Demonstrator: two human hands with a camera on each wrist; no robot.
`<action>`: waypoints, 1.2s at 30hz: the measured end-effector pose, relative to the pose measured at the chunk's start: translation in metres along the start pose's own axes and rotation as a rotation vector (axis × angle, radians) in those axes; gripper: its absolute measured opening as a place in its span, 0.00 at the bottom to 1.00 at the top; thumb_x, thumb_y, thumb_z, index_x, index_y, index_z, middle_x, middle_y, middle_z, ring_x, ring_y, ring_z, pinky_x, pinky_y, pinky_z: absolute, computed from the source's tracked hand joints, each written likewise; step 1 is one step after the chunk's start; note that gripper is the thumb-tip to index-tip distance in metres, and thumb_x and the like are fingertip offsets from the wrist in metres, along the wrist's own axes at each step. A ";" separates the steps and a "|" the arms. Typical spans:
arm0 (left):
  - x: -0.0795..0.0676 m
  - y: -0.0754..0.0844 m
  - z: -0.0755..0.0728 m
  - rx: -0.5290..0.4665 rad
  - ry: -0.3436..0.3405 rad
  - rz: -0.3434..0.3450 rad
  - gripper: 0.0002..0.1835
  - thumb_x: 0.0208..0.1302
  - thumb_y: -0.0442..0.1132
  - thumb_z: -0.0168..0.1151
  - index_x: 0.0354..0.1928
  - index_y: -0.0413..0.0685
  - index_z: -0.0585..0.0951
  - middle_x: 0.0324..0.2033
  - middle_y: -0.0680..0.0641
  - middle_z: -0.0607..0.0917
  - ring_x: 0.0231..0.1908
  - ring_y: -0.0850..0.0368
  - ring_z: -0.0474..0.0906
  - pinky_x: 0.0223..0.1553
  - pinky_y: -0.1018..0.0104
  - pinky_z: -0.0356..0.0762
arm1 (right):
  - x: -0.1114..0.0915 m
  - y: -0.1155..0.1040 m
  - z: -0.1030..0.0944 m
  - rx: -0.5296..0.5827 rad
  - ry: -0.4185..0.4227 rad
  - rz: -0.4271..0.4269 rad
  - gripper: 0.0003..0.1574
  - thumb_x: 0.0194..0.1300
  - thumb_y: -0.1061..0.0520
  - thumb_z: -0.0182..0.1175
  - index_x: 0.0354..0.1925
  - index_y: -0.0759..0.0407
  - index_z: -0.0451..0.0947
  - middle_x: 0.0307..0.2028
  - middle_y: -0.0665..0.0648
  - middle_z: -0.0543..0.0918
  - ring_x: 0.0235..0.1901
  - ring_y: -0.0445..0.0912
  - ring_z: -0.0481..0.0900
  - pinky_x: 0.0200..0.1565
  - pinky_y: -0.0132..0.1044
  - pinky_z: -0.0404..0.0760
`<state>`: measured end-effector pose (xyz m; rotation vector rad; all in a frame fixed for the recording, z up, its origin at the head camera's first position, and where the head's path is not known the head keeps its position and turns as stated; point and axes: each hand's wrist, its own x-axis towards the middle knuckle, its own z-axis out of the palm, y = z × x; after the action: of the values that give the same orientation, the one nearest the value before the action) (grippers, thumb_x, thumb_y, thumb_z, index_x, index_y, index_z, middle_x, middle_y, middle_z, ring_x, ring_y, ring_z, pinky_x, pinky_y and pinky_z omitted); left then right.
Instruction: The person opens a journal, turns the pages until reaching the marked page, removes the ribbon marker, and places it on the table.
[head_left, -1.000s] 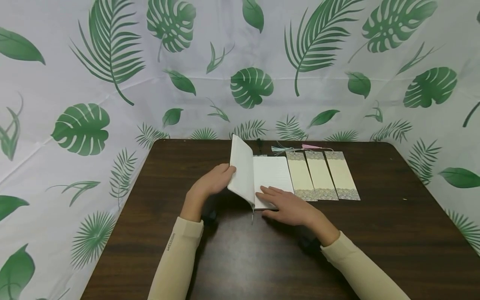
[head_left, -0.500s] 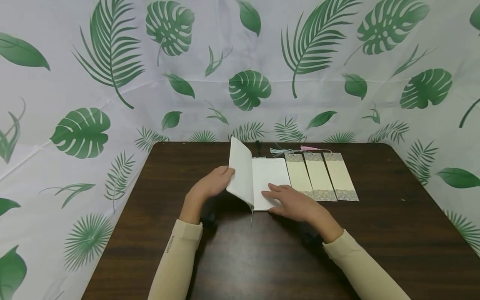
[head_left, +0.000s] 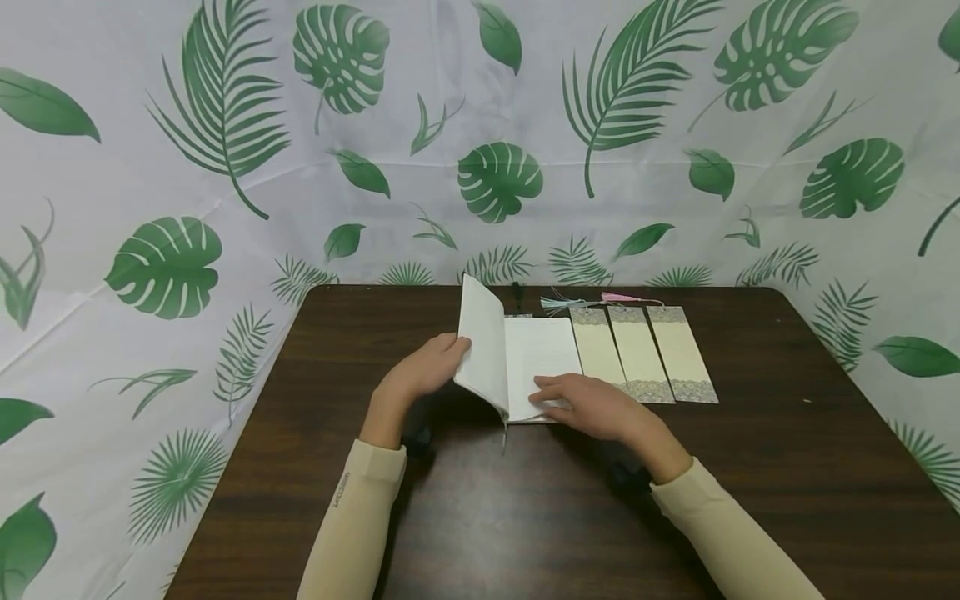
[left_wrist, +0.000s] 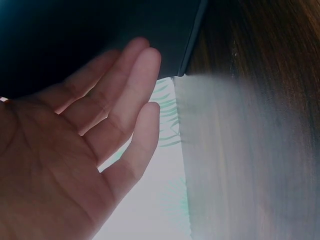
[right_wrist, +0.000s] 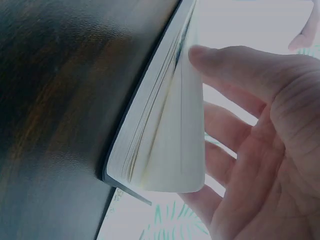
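Observation:
An open notebook (head_left: 543, 346) with white pages lies toward the back of the table, its left side raised steeply. My left hand (head_left: 423, 364) holds that raised side at its outer edge, thumb on the white inner face. In the left wrist view the fingers (left_wrist: 135, 90) lie along the dark cover (left_wrist: 172, 30). My right hand (head_left: 592, 406) is at the lower right corner of the right-hand pages. The right wrist view has the thumb (right_wrist: 225, 60) against the edge of slightly fanned pages (right_wrist: 170, 155), other fingers across their far face, pinching them.
Three cream bookmarks (head_left: 641, 350) with patterned ends lie side by side right of the notebook. A pale blue tassel (head_left: 558, 303) and a pink tassel (head_left: 621, 297) extend at their tops. Behind the notebook shows a dark tassel (head_left: 517, 293). A ribbon (head_left: 504, 437) hangs from the spine.
My right hand has slid across the page toward its lower right corner, and the page edge there now lifts slightly. The left hand keeps its hold on the raised side.

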<state>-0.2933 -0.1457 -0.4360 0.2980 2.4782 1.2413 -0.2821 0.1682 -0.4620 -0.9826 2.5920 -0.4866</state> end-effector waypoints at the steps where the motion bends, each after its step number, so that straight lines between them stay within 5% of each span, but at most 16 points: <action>1: 0.000 0.000 0.000 0.002 0.002 0.001 0.31 0.84 0.57 0.33 0.58 0.42 0.78 0.48 0.42 0.80 0.55 0.46 0.77 0.64 0.46 0.72 | 0.000 0.000 0.000 0.001 0.001 -0.002 0.23 0.81 0.50 0.62 0.68 0.51 0.83 0.77 0.59 0.74 0.75 0.60 0.73 0.71 0.61 0.74; 29: 0.001 0.004 -0.002 -0.002 -0.002 -0.002 0.29 0.84 0.56 0.33 0.53 0.42 0.79 0.45 0.42 0.81 0.50 0.47 0.77 0.63 0.48 0.72 | 0.004 0.004 -0.001 0.016 0.006 -0.011 0.25 0.79 0.52 0.64 0.69 0.52 0.81 0.77 0.60 0.74 0.75 0.61 0.72 0.73 0.60 0.72; 36: -0.001 0.006 -0.003 -0.001 -0.008 -0.003 0.29 0.83 0.56 0.33 0.52 0.42 0.80 0.45 0.42 0.81 0.51 0.47 0.77 0.63 0.48 0.72 | 0.005 -0.001 -0.001 -0.063 0.028 0.009 0.23 0.78 0.58 0.63 0.67 0.55 0.82 0.74 0.60 0.77 0.73 0.60 0.75 0.70 0.59 0.75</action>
<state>-0.2933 -0.1443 -0.4295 0.2981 2.4708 1.2372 -0.2850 0.1641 -0.4616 -0.9905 2.6508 -0.4212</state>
